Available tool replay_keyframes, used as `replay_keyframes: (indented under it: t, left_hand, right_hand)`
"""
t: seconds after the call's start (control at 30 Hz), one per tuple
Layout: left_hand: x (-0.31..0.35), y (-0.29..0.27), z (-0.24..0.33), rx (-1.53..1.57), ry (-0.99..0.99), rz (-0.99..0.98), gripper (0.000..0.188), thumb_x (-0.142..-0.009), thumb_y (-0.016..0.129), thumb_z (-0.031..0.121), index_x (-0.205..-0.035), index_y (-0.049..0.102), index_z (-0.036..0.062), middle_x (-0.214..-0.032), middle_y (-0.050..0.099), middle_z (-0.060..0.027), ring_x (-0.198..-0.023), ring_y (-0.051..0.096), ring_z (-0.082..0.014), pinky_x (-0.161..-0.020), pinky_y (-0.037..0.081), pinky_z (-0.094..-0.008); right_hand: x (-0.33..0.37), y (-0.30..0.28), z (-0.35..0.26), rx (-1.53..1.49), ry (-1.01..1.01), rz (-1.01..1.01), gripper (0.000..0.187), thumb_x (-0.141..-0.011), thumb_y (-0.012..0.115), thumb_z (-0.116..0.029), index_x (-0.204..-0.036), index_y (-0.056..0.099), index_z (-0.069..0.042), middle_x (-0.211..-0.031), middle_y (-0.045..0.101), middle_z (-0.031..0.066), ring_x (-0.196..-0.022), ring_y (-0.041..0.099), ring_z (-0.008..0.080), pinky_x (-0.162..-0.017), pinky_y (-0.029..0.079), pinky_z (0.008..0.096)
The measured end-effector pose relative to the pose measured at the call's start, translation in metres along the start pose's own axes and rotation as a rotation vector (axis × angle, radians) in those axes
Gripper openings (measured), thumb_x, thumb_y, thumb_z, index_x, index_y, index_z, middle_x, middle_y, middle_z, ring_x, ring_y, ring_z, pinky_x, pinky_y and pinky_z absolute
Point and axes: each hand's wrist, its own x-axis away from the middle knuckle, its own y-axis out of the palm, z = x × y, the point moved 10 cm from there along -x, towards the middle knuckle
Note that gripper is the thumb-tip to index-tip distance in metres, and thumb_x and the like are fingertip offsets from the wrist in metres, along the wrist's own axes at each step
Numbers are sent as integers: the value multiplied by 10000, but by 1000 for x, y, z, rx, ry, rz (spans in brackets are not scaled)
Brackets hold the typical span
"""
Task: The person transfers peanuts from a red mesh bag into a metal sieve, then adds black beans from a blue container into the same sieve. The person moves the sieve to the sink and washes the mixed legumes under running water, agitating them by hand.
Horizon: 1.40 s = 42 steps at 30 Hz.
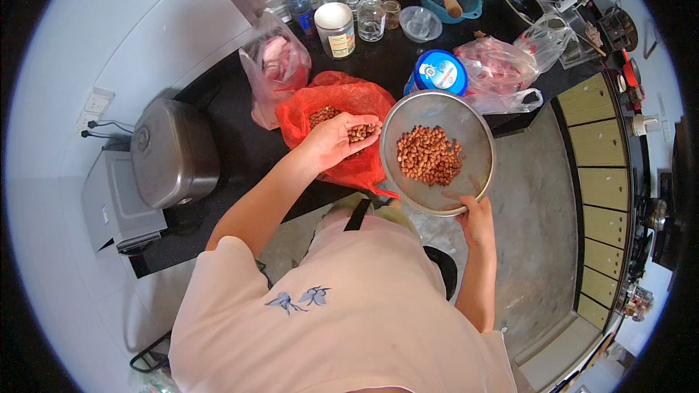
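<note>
My left hand (328, 143) is palm up over the opening of a red plastic bag (348, 86), its fingers cupped around a handful of reddish-brown peanuts (360, 132). More peanuts (322, 114) show inside the bag behind that hand. With its fingers and thumb at the near right rim, my right hand (477, 222) grips a round metal bowl (472, 122), tilted toward me. A pile of peanuts (429, 159) lies in the bowl. The bowl's left rim is close beside my left fingertips.
A blue-lidded tub (440, 73) stands just behind the bowl, beside plastic bags (499, 65) of reddish contents. Along the back are a tin (335, 29), a glass bottle (371, 16) and a blue bottle (297, 6). A rice cooker (175, 153) sits on the left of the black counter.
</note>
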Motion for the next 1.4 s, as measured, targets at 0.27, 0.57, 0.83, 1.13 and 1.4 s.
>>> replay_keyframes:
  t: [0.27, 0.57, 0.83, 1.13, 1.4]
  left_hand:
    - [33, 106, 5, 129, 11, -96, 403, -945, 375, 121, -1245, 424, -144, -1278, 483, -243, -1237, 451, -338, -1086, 370, -373]
    - [65, 198, -23, -3, -171, -242, 501, -956, 328, 205, -1370, 333, -76, -1406, 386, -203, -1315, 376, -308, -1098, 327, -392]
    - [84, 232, -30, -107, -238, -382, 532, -966, 285, 282, -1412, 313, -6, -1445, 345, -168, -1350, 328, -279, -1105, 286, -449]
    - [82, 235, -32, -128, -224, -390, 549, -974, 290, 304, -1426, 274, -8, -1454, 327, -178, -1362, 304, -296, -1104, 270, -483]
    - [59, 220, -35, -140, -182, -323, 515, -981, 303, 261, -1397, 304, -42, -1437, 358, -178, -1361, 309, -284, -1131, 232, -400]
  right_hand:
    - [22, 3, -27, 27, -18, 23, 368, -835, 436, -43, -1182, 476, 73, -1002, 647, 180, -778, 670, 238, -612, 545, 304]
    - [57, 12, -42, 100, 11, -64, 598, -831, 388, -1, -1395, 203, 77, -1051, 611, 274, -702, 672, 309, -614, 554, 326]
    - [90, 24, -64, -87, 37, -141, 571, -879, 389, -5, -1391, 154, 81, -1098, 588, 247, -751, 672, 324, -666, 571, 376]
    - [93, 27, -70, -119, 10, -176, 612, -867, 385, 5, -1404, 100, 80, -1100, 584, 263, -758, 672, 333, -676, 567, 377]
    - [86, 30, -78, -108, -44, -194, 649, -867, 391, 6, -1424, 62, 59, -1090, 590, 270, -733, 673, 333, -683, 558, 371]
